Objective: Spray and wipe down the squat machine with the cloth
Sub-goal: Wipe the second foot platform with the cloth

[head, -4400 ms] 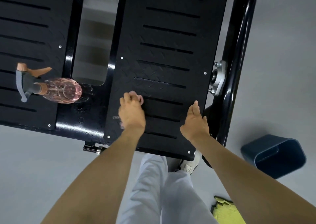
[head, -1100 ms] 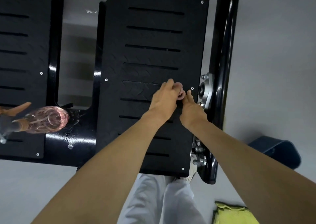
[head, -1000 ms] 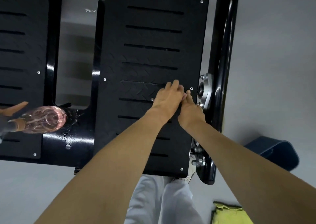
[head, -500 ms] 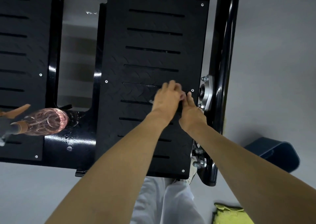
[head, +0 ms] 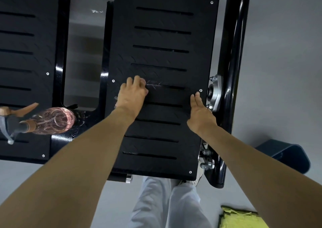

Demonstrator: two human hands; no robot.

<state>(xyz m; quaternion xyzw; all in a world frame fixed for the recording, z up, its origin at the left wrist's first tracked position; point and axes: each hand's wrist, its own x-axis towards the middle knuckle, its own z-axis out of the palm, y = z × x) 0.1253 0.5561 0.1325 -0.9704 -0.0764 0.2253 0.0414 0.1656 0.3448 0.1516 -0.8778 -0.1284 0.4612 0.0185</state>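
Note:
The squat machine's right black foot plate (head: 162,41) has slots and a tread pattern. My left hand (head: 131,95) presses on its left-middle part, fingers curled over a small pinkish cloth (head: 144,81) that barely shows at the fingertips. A wet streak lies just right of that hand. My right hand (head: 200,112) rests flat near the plate's right edge, fingers together, holding nothing. A pink spray bottle (head: 52,120) with an orange trigger lies on its side on the left plate (head: 26,58).
A glossy black frame tube (head: 233,70) with a silver bearing mount (head: 215,91) runs along the right. A dark blue bin (head: 287,155) lies on the grey floor at right. A yellow cloth (head: 240,218) sits at bottom right. My light trousers are below the plate.
My left hand has slid left across the plate with the cloth, away from my right hand, which stayed near the right edge. The two hands were touching half a second ago.

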